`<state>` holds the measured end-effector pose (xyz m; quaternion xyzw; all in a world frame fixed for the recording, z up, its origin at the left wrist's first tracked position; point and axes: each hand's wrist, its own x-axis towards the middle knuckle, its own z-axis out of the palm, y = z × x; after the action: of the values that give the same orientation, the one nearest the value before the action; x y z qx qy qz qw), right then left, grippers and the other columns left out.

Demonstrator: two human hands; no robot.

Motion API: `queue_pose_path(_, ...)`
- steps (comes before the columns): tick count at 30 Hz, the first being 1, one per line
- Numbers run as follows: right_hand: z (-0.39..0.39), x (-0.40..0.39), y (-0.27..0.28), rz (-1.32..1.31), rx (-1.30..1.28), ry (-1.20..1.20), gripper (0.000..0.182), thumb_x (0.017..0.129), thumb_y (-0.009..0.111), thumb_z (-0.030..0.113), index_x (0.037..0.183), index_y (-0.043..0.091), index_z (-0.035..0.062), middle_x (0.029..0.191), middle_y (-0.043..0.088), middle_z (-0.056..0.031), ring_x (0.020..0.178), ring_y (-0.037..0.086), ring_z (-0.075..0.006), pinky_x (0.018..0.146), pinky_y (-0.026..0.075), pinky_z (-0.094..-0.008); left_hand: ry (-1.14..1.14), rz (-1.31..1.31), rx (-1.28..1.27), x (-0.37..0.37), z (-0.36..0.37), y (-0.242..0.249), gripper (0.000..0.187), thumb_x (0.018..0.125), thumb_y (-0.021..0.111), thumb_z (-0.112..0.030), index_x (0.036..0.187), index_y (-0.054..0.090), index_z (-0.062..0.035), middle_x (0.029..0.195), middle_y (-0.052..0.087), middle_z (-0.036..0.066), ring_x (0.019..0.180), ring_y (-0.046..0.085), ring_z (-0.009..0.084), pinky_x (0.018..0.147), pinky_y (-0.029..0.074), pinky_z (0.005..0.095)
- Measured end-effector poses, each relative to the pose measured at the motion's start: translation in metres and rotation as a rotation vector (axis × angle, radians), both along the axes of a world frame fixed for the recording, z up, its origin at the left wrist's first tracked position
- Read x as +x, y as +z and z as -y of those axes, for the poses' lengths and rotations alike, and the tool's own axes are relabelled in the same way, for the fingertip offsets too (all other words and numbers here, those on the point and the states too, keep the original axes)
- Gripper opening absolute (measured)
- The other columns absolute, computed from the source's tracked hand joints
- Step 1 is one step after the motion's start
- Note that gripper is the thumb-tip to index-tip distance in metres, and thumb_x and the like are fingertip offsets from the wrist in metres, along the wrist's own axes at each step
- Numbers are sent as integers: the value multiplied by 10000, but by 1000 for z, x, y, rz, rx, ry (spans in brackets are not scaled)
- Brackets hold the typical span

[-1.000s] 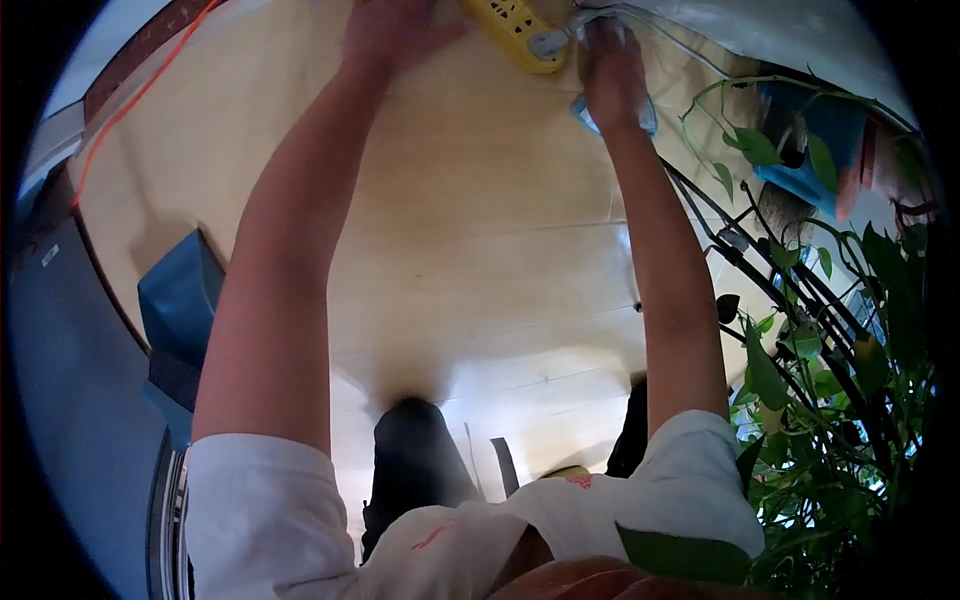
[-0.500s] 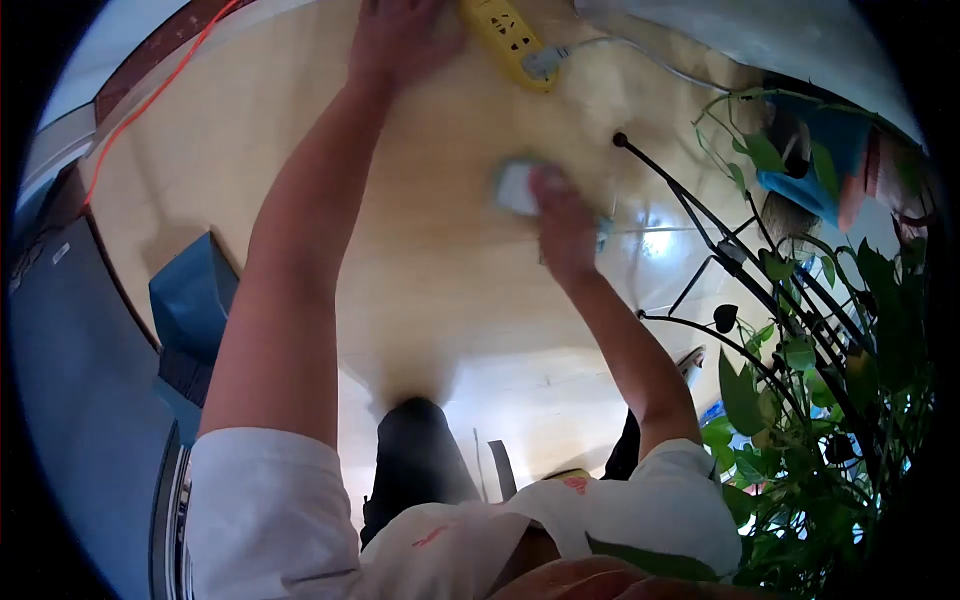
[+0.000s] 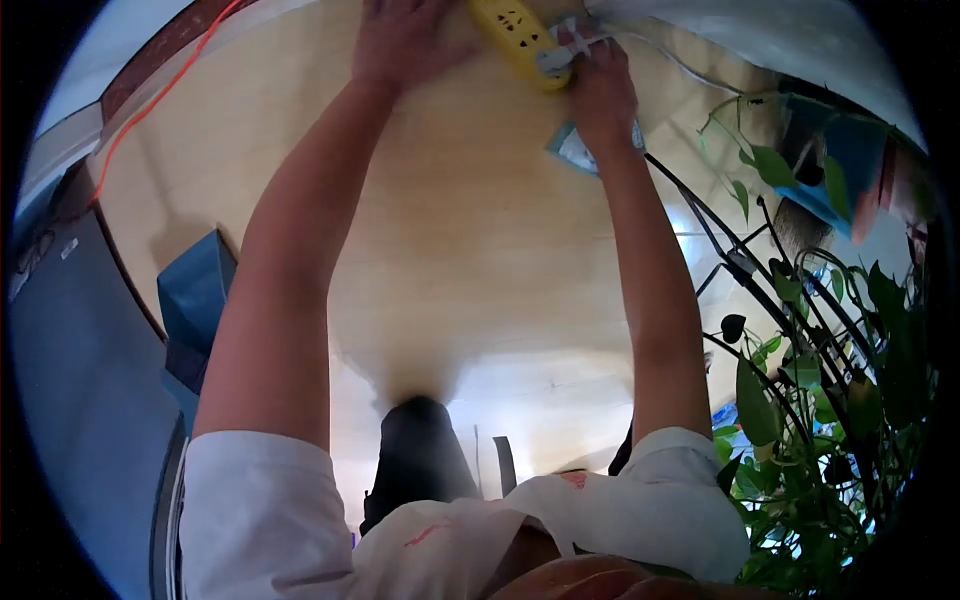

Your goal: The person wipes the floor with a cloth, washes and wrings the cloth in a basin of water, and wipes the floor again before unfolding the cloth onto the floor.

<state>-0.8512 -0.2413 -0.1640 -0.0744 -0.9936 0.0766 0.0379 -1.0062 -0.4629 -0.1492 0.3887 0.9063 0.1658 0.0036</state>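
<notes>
My left hand (image 3: 405,45) rests palm down on the pale floor (image 3: 480,250) at the top, fingers spread, left of a yellow power strip (image 3: 512,32). My right hand (image 3: 603,95) is just right of the strip's near end, close to a whitish plug (image 3: 553,62). A pale cloth-like piece with teal edges (image 3: 572,150) shows beneath my right hand and wrist. Something white and crumpled is at my right fingertips; whether it belongs to the cloth or the cable cannot be made out.
A white cable (image 3: 690,72) runs right from the plug. On the right stand a black metal stand (image 3: 745,262) and leafy plants (image 3: 760,400). At left are a blue box-like object (image 3: 195,290), a grey panel (image 3: 85,380) and an orange cord (image 3: 165,95).
My right hand has moved away from me, up to the power strip, and the teal-edged cloth has moved with it. My left hand stays at nearly the same spot.
</notes>
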Motion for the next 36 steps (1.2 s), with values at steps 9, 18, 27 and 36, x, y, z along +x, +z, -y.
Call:
queue_pose_path(9,47,122,44,149,-263,-114,386,879,486,33,1240,613,91,1310,579,-91,1228,515,-311,1021,445,-414,5,-12,16,-1,-4,1,932,733,671,-645,1470,383,-153,1567,270,124,1482,165,251,1196,82,483)
queue_pose_path(18,-63,42,-19,-23,194,-390,386,914,445,58,1291,509,1,1256,553,-204,1170,513,-379,1000,416,-465,5,-26,-45,0,-3,1,932,750,680,-602,1491,345,-147,1582,239,115,1485,151,248,1199,79,474)
queue_pose_path(27,110,154,10,-93,-295,15,320,918,529,85,1225,616,73,1353,556,-110,1275,490,-349,1051,419,-466,45,12,-64,-3,-7,2,903,770,689,-538,1495,335,-132,1585,232,104,1486,144,239,1202,90,455)
queue_pose_path(36,-17,215,-12,-392,-198,-803,467,872,401,4,1319,533,-35,1398,493,-227,1308,458,-360,1113,341,-421,52,36,-70,4,-8,8,865,775,707,-486,1477,358,-121,1581,231,109,1483,148,234,1202,99,448)
